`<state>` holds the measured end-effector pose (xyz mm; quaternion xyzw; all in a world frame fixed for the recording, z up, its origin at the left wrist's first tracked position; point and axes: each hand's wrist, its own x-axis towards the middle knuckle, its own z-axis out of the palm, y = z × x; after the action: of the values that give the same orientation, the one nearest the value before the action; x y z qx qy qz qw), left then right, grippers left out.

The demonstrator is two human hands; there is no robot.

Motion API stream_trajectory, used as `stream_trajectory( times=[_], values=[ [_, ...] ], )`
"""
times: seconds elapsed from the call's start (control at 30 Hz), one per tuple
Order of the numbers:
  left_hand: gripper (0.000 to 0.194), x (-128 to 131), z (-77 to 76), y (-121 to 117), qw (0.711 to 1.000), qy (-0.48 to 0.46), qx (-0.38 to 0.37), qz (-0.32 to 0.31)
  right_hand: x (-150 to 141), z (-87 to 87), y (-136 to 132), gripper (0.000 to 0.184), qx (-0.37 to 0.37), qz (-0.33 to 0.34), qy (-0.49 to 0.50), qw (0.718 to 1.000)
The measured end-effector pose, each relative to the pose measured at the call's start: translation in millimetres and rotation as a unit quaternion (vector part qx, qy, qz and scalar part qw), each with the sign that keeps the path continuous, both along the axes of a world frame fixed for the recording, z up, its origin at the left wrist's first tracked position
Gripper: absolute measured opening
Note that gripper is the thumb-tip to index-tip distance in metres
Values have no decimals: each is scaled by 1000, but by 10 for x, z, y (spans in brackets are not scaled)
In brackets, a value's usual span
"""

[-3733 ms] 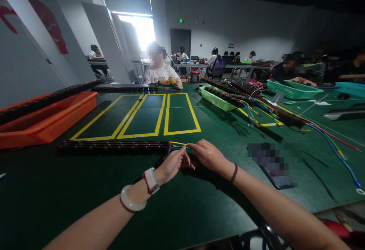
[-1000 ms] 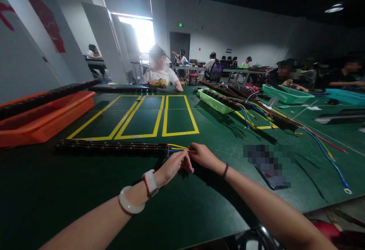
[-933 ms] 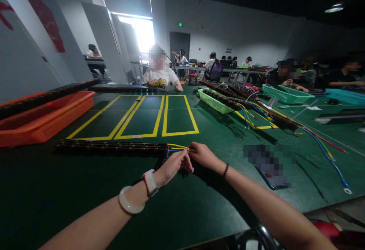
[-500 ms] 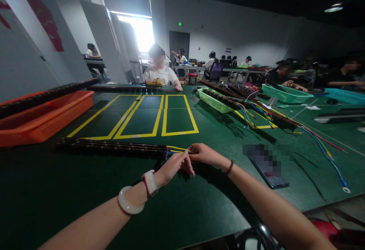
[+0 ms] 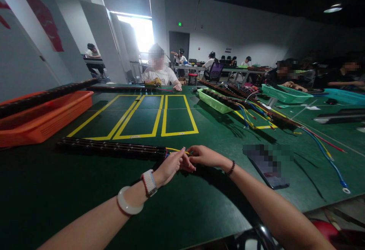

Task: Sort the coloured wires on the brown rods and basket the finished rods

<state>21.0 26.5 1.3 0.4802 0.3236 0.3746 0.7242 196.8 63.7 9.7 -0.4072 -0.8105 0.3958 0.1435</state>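
Note:
A long black cable bundle [image 5: 114, 148] lies crosswise on the green table, with coloured wires coming out of its right end. A yellow wire [image 5: 173, 150] runs from that end to my fingers; bits of blue and red wire show by the bundle's tip. My left hand [image 5: 172, 167] is closed around the wires just past the bundle's end, thumb up. Meeting it from the right, my right hand [image 5: 205, 156] pinches the wires' far part. The wire ends are hidden behind my fingers.
An orange basket [image 5: 65, 115] at the left carries another dark bundle. Yellow tape frames [image 5: 180, 132] mark the table. At right are a light green basket [image 5: 218, 103] under several wired bundles, and a phone [image 5: 268, 168]. A co-worker [image 5: 161, 75] sits opposite.
My left hand has shifted slightly up and left, covering more of the wires near the bundle's end. My right hand has barely moved. The co-worker opposite has shifted a little.

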Motion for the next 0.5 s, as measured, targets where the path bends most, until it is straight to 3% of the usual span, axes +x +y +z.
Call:
stream_trajectory(
  times=[0.2, 0.37, 0.5],
  values=[
    [34, -28, -16, 66, 996, -41, -77, 17, -84, 80, -101, 22, 149, -76, -76, 983],
    [28, -56, -28, 139, 986, -74, -150, 11, -138, 77, -140, 19, 302, -107, -192, 928],
    [29, -63, -14, 150, 972, -129, -197, 17, -119, 42, -122, 15, 392, -72, -237, 886]
  ],
)
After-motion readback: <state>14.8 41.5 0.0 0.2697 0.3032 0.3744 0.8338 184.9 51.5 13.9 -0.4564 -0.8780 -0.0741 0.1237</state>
